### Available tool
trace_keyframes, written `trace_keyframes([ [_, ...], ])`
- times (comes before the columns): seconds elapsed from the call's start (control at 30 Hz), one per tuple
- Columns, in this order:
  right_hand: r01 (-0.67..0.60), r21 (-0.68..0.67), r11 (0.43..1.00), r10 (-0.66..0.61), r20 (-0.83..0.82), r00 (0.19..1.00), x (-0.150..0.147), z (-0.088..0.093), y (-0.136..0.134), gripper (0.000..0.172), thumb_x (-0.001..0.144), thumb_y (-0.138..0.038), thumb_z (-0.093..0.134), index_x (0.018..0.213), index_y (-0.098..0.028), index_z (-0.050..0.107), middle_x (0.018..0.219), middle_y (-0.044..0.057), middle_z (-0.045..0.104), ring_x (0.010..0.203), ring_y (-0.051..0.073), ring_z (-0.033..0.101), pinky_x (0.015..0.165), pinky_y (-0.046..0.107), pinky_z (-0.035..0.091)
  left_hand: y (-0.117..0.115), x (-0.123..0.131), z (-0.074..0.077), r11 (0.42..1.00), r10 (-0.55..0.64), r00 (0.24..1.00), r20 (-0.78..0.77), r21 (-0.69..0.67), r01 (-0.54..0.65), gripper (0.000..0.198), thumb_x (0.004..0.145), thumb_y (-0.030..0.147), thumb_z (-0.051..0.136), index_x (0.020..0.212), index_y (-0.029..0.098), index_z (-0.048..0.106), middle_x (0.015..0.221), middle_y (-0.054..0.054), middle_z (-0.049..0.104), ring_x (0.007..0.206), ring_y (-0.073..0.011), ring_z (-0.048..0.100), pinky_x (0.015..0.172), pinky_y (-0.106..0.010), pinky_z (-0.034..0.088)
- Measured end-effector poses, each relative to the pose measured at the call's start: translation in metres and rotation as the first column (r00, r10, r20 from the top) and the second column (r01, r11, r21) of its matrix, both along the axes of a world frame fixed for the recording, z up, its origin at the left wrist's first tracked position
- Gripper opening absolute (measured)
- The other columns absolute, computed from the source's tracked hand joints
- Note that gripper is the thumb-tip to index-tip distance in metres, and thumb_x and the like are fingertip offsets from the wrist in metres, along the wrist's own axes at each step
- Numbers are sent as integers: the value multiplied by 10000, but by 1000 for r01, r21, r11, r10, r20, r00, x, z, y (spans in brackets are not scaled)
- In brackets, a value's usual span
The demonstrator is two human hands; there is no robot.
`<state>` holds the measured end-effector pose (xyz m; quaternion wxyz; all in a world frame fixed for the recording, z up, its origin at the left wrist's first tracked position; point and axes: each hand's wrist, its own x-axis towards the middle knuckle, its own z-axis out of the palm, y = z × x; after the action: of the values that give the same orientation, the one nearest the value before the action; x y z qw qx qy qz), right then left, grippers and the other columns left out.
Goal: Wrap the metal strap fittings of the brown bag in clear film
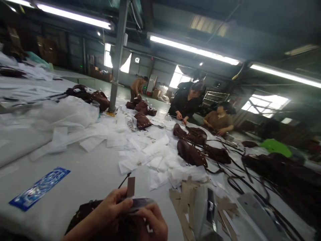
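My left hand (110,209) and my right hand (152,221) are at the bottom of the view, over a dark brown leather bag (82,214) lying on the table. Both pinch a thin silvery strip (140,203) stretched between them. A small brown tag (130,186) with a thin dark cord stands up just behind my left fingers; whether the left hand also grips it is unclear. The lower part of the bag is hidden under my hands.
A blue patterned sheet (40,188) lies at the left on the grey table (87,174). White paper wrappings (150,157) and brown bags (192,154) with dark straps cover the middle. Cardboard pieces (183,197) lie at right. Three other people (187,100) work at the far end.
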<state>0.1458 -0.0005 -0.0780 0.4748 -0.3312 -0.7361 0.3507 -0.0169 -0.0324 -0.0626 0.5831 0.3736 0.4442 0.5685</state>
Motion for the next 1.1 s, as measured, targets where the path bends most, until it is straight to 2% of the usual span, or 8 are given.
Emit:
trace_keyframes([
  [0.13,39,221,975,-59,83,995,-1,2,8,116,818,-250,623,797,-291,729,892,43,705,913,234,620,814,354,496,-3,0,2,992,-66,977,-203,89,86,286,795,352,655,1015,178,710,860,-44,690,832,-237,594,727,-274,479],
  [0.23,28,22,999,-30,69,997,-4,-5,11,114,818,-247,600,812,-271,711,886,24,722,901,218,636,838,332,492,-3,3,1,993,-74,979,-191,78,91,267,810,348,639,1003,180,714,862,-43,685,849,-231,604,769,-276,486],
  [0.33,44,-204,978,-35,48,998,-7,-11,12,109,794,-280,606,775,-248,708,795,9,716,785,190,645,741,264,499,-2,9,-8,996,-86,993,-87,-43,82,329,810,423,630,1023,180,687,649,-2,606,478,-122,511,487,-215,460],
  [0.43,37,-256,966,-32,23,999,-9,-10,14,141,771,-344,638,755,-227,714,766,13,717,739,186,642,708,250,497,-4,14,-18,991,-82,996,26,-103,84,430,839,536,538,1041,173,649,505,55,457,296,-58,301,316,-190,349],
  [0.6,129,-312,941,-131,13,991,-9,-8,19,252,730,-407,698,871,-199,680,705,15,708,659,187,645,638,253,519,-6,14,-19,997,-60,998,-32,-57,58,397,812,522,593,1044,202,628,595,35,505,339,-76,406,316,-181,366],
  [0.73,33,75,997,-46,177,983,-2,-21,26,217,830,-343,619,1012,-243,682,890,53,725,816,209,667,741,289,536,-3,12,-23,995,-59,998,39,-75,62,373,825,494,581,1025,180,607,551,57,481,307,-56,358,303,-164,344],
  [0.83,-167,415,894,21,335,942,3,-31,32,378,882,-302,544,1256,-260,577,1063,98,687,949,241,640,812,350,533,-1,10,-26,997,-45,999,22,-59,47,364,842,480,560,1018,163,588,527,65,474,307,-57,368,310,-157,361],
  [1.1,-240,560,793,11,381,924,-3,-20,32,431,923,-208,469,1354,-224,458,1020,91,641,898,212,609,753,348,528,9,9,-29,990,13,1000,-15,-139,-15,552,837,644,359,636,161,533,385,29,473,254,-103,396,269,-206,363],
])
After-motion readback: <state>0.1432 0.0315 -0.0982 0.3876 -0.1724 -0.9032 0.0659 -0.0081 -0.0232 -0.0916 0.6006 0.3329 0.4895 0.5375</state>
